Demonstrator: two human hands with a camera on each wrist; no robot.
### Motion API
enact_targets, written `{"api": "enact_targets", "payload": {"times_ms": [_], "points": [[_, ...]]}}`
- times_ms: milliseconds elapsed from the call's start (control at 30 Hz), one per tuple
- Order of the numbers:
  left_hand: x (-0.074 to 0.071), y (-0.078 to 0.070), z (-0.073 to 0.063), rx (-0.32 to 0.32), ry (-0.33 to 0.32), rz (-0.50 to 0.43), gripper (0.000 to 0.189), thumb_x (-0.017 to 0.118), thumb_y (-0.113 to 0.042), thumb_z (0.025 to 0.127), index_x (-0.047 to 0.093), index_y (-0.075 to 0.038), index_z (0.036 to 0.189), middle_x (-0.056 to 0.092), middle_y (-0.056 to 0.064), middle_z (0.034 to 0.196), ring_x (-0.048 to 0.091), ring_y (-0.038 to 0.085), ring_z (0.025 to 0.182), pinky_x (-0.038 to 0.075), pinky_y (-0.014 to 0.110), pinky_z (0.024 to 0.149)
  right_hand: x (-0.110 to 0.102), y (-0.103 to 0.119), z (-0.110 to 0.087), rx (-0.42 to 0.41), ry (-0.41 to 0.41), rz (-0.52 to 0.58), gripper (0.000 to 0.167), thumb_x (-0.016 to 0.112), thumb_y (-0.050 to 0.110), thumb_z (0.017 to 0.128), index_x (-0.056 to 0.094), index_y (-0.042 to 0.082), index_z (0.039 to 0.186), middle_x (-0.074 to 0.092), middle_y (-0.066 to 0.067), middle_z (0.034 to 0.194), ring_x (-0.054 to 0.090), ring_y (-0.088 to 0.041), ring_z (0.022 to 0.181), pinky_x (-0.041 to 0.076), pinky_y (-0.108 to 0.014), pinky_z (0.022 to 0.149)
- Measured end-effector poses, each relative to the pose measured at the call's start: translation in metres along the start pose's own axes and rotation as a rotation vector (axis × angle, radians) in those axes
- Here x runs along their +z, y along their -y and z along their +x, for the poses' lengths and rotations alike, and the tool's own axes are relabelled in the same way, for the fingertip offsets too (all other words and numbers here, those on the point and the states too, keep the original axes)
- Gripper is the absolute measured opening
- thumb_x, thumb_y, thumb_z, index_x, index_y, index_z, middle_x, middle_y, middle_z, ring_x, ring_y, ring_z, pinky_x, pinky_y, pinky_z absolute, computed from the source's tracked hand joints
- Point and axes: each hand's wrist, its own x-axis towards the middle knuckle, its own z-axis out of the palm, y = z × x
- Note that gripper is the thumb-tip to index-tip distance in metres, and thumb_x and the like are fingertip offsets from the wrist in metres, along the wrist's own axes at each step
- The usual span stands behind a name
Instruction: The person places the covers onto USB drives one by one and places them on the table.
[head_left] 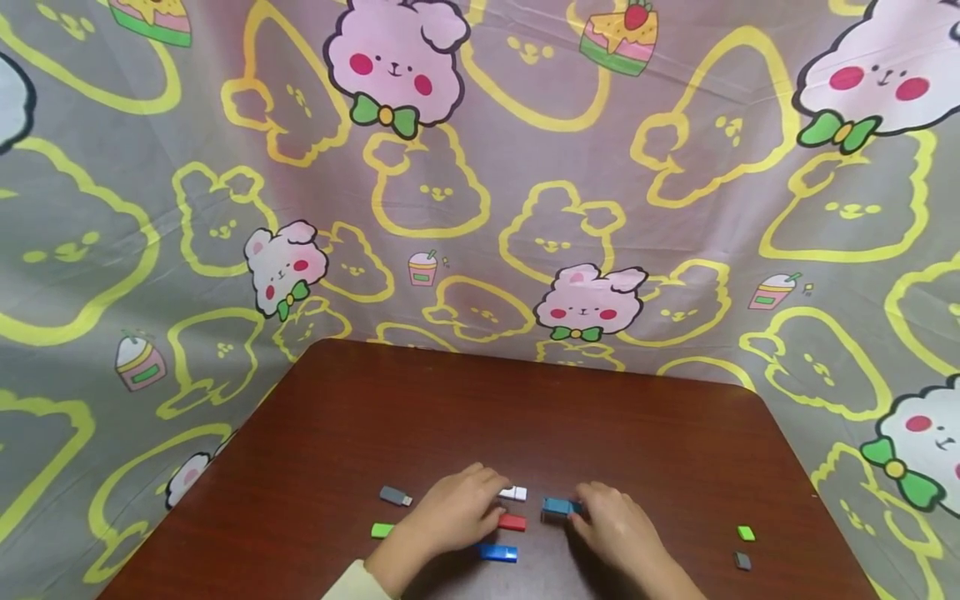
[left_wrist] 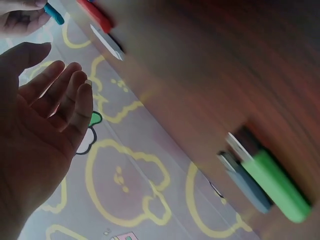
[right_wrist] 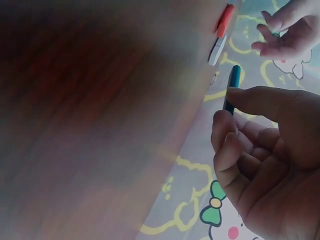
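Observation:
My right hand pinches a teal USB stick between thumb and fingers; in the right wrist view the teal stick points up past the thumb tip. Loosely bent and holding nothing, the fingers of my left hand hover beside a white USB stick and a red one. Nearer me lies a blue USB stick. Left of that hand rest a grey USB stick and a green USB stick, whose bare metal plugs show in the left wrist view.
A small green cap and a grey cap lie toward the right side of the dark wooden table. Patterned cloth hangs behind the table and along both sides.

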Motion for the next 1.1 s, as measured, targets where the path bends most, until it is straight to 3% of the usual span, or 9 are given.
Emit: {"api": "enact_targets", "payload": {"times_ms": [233,500,667,1100], "points": [[-0.002,0.014,-0.014,0.011,-0.034,0.021,0.030,0.074,-0.030,0.089,0.070,-0.016,0.116,0.070,-0.006,0.107,0.062,0.011,0.097,0.053,0.026,0.081,0.005,-0.006,0.005,0.004,0.023,-0.050,0.029,0.085,0.018,0.077,0.056,0.016,0.076,0.060,0.002,0.074,0.061,-0.020,0.063,0.046,-0.037,0.049],[-0.005,0.031,-0.034,-0.050,-0.005,-0.012,0.031,0.074,-0.030,0.090,0.070,-0.016,0.117,0.070,-0.005,0.109,0.063,0.013,0.102,0.054,0.033,0.086,0.008,-0.008,0.009,-0.003,0.027,-0.053,0.029,0.085,0.016,0.076,0.055,0.016,0.075,0.060,0.001,0.073,0.063,-0.023,0.067,0.048,-0.040,0.051],[-0.005,0.042,-0.046,-0.065,-0.035,0.001,0.030,0.074,-0.028,0.089,0.071,-0.015,0.116,0.070,-0.004,0.109,0.062,0.015,0.102,0.054,0.036,0.087,0.010,-0.010,0.010,-0.001,0.014,-0.051,0.030,0.084,0.012,0.074,0.054,0.017,0.072,0.057,0.002,0.070,0.058,-0.018,0.061,0.045,-0.038,0.049],[-0.008,0.061,-0.069,-0.128,-0.002,-0.007,0.030,0.075,-0.024,0.088,0.070,-0.012,0.115,0.069,-0.001,0.112,0.062,0.020,0.105,0.053,0.042,0.090,0.015,-0.015,0.015,0.008,0.040,-0.004,0.030,0.080,0.004,0.074,0.052,0.015,0.071,0.054,0.003,0.067,0.051,-0.014,0.060,0.043,-0.034,0.051]]}}
